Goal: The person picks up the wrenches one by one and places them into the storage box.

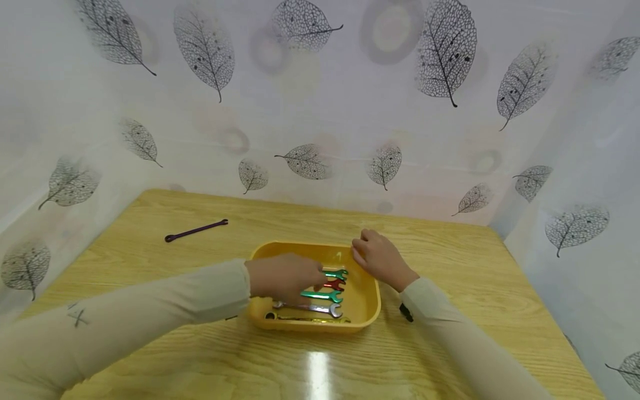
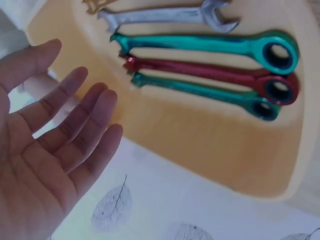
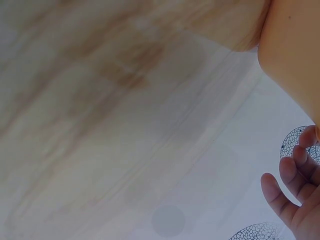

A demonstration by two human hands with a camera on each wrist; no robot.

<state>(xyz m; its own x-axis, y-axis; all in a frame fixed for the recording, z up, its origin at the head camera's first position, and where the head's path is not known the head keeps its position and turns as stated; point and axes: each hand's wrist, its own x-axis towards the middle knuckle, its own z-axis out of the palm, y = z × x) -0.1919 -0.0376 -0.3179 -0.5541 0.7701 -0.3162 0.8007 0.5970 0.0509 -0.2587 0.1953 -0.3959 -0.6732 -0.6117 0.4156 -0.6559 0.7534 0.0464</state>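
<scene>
My left hand [image 1: 287,276] reaches over the yellow plastic tray [image 1: 369,311], its fingers loosely bent and holding nothing in the left wrist view. Beneath it lie ratchet wrenches in a row: a small green wrench [image 2: 200,92], a red wrench [image 2: 200,70], a larger green wrench [image 2: 200,44], a silver wrench [image 2: 160,16] and a gold wrench [image 1: 315,319]. In the head view the left hand hides part of several of them. At the tray's far right corner my right hand [image 1: 382,260] grips the rim with curled fingers; its thumb is hidden in the right wrist view.
A purple wrench [image 1: 196,229] lies on the wooden table [image 1: 450,261], behind and left of the tray. White sheeting with a leaf print [image 1: 320,111] stands along the table's back and sides. A bright reflection shows on the wood before the tray.
</scene>
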